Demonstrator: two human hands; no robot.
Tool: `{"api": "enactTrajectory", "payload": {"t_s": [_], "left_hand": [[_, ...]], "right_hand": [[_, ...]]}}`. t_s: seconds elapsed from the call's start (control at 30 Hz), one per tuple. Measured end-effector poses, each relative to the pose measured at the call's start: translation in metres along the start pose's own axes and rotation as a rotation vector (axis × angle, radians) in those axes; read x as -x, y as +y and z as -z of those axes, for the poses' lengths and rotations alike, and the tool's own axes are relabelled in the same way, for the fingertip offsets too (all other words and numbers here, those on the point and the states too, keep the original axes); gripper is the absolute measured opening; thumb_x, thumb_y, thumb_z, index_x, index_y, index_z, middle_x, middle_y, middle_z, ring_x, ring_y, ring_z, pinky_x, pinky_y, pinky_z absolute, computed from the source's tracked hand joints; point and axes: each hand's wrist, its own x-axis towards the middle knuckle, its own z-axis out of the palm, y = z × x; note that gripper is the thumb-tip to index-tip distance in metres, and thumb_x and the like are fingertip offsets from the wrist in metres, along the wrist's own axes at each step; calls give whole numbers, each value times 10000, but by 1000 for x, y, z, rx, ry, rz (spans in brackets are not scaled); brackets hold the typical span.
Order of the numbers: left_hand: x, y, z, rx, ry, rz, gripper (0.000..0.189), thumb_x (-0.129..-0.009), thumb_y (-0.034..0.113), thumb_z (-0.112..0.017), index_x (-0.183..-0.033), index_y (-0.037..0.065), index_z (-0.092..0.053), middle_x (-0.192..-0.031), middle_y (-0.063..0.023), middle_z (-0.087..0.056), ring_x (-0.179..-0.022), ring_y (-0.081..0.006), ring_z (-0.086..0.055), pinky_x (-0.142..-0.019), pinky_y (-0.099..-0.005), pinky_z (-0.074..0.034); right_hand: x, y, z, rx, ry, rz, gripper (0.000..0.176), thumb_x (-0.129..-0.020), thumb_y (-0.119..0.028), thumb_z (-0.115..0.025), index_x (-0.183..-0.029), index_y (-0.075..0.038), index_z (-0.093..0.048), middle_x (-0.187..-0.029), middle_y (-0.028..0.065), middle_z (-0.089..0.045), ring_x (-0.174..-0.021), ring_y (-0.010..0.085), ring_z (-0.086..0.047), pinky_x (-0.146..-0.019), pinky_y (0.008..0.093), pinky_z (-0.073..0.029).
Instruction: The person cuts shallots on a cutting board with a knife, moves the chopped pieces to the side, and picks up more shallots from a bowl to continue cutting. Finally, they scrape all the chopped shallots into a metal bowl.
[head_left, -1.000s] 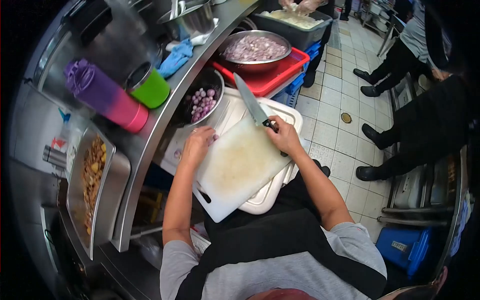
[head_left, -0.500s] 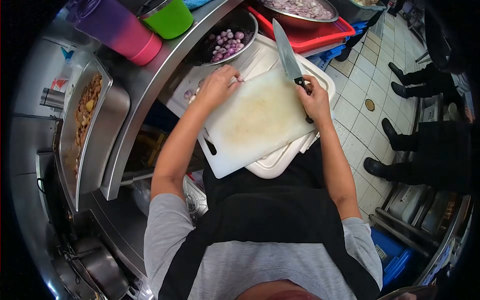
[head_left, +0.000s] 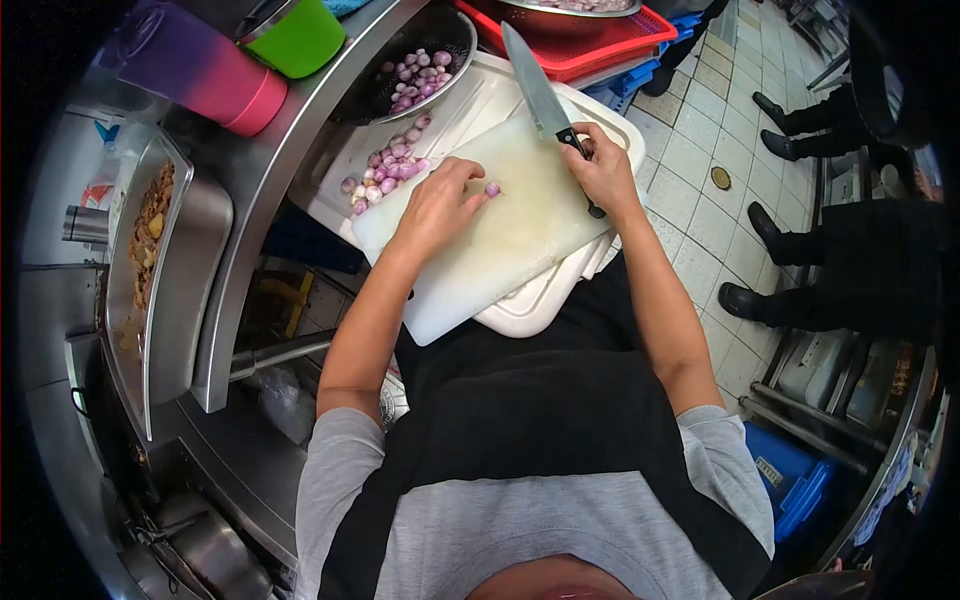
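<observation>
Left hand (head_left: 440, 205) seemingly pinches shallot (head_left: 492, 188) at fingertips on cutting board (head_left: 505, 250); right hand (head_left: 603, 172) clenches knife (head_left: 538, 92) nearby.

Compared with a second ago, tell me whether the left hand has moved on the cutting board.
Yes. The left hand has come from the cutting board's far-left corner toward its middle, fingers on a shallot.
</observation>
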Motion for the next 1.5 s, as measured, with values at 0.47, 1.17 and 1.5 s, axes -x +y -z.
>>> {"api": "enactTrajectory", "payload": {"t_s": [0.47, 1.17, 1.5], "left_hand": [[-6, -2, -42, 34, 188, -201, 93, -816, 72, -681, -886, 17, -653, -866, -143, -663, -851, -324, -644, -774, -401, -517], [-11, -5, -48, 104, 211, -283, 87, -785, 48, -685, -869, 57, -705, -897, -96, -696, -860, -291, -657, -773, -385, -532], [-13, -4, -44, 96, 218, -261, 143, -773, 12, -700, -913, 40, -706, -923, -79, -712, -872, -254, -668, -776, -359, -540]], "right_hand": [[52, -40, 32, 409, -533, 170, 313, -889, -206, -546, -1141, -48, -446, -828, 281, -649, -808, 466, -633, -728, 532, -498], [71, -58, 14, 716, -530, 170, 263, -977, -250, -473, -1019, 9, -449, -729, 229, -659, -713, 427, -656, -627, 513, -515], [72, -76, 21, 768, -580, 113, 248, -972, -241, -487, -986, 3, -449, -708, 229, -650, -697, 421, -653, -631, 515, -509]]}}
